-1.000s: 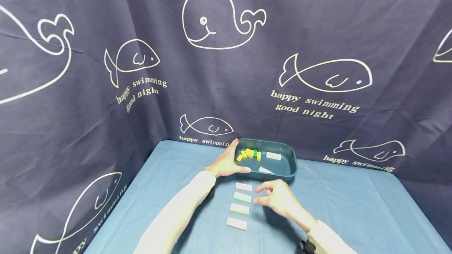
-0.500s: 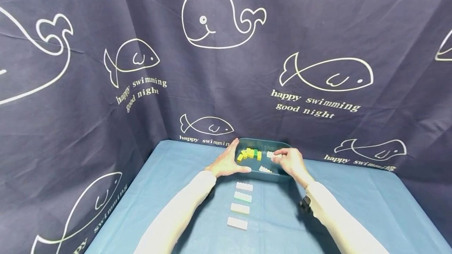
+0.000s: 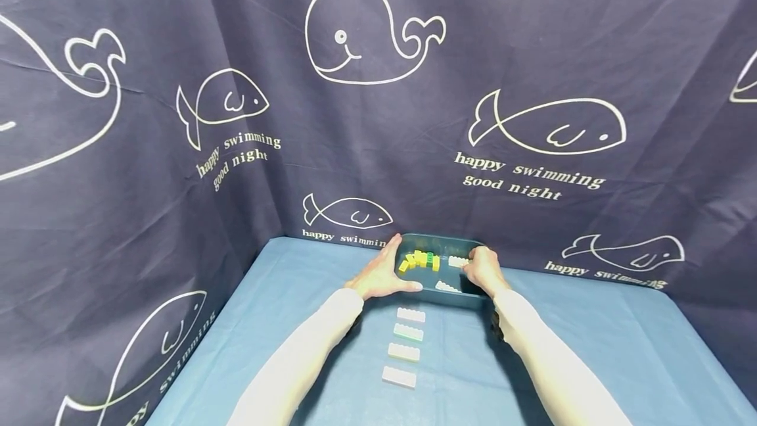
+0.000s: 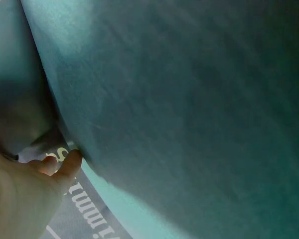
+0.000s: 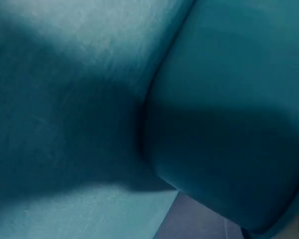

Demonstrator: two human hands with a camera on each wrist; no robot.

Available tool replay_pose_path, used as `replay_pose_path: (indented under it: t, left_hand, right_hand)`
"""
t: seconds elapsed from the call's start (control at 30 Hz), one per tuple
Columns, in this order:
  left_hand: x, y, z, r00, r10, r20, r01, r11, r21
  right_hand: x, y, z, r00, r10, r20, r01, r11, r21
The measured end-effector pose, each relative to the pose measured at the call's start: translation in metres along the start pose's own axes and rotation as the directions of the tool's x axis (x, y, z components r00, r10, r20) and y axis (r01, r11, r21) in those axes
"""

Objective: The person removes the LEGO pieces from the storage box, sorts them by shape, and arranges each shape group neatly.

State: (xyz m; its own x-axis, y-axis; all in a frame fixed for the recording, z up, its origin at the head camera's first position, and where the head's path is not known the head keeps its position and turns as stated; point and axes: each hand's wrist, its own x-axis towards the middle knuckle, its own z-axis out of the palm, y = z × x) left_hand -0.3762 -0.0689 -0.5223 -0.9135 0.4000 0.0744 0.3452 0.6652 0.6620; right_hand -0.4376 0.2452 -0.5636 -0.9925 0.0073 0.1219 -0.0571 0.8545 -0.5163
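In the head view a dark teal plastic bin (image 3: 455, 296) stands at the back of the table. My left hand (image 3: 380, 276) holds the bin's left end, thumb along the front rim and fingers at the back corner. My right hand (image 3: 486, 268) reaches over the right end, knuckles up, beside a white toy brick (image 3: 458, 261). Its fingertips are hidden, and I cannot tell whether they grip that brick. A second white brick (image 3: 447, 287) lies by the front wall. Several yellow bricks (image 3: 409, 261) and a green brick (image 3: 430, 258) sit on the left.
In front of the bin, a column of white-topped bricks lies on the blue cloth (image 3: 591, 347): one (image 3: 411, 315) nearest the bin, one with a green edge (image 3: 408, 332), one with a yellow edge (image 3: 404, 352), and one (image 3: 399, 377) at the front. Dark curtain rises behind.
My right hand has left the spot beside the brick column, moved up and back into the bin, then shifted slightly lower at its right end. My left hand keeps its place.
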Motion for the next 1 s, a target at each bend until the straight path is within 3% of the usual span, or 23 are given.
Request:
replay_pose_path:
  t: [0.1, 0.27, 0.4, 0.7, 0.83, 1.0]
  left_hand:
    - [-0.001, 0.000, -0.001, 1.000, -0.002, -0.003, 0.002, 1.000, -0.011]
    - [0.001, 0.000, -0.001, 1.000, 0.006, -0.006, -0.006, 1.000, -0.002]
    - [0.002, -0.002, 0.001, 1.000, 0.003, -0.001, -0.003, 1.000, 0.007]
    - [0.003, -0.003, 0.002, 1.000, 0.003, -0.012, -0.003, 1.000, 0.009]
    - [0.002, -0.002, 0.001, 1.000, -0.004, -0.007, 0.004, 1.000, 0.011]
    - [0.002, -0.003, 0.001, 1.000, -0.009, 0.003, 0.009, 1.000, -0.002]
  right_hand:
    - [-0.004, -0.014, -0.007, 0.998, 0.033, 0.050, -0.031, 0.999, -0.029]
    - [-0.028, -0.055, -0.031, 0.993, 0.105, 0.052, -0.102, 0.993, -0.060]
    - [-0.029, -0.051, -0.027, 0.994, 0.104, 0.040, -0.102, 0.993, -0.057]
    - [0.017, 0.008, 0.014, 0.992, 0.105, 0.068, -0.104, 0.995, -0.012]
    - [0.010, 0.002, 0.011, 0.994, 0.100, 0.037, -0.101, 0.995, 0.020]
    - [-0.020, -0.039, -0.018, 0.991, 0.133, 0.010, -0.134, 0.985, 0.107]
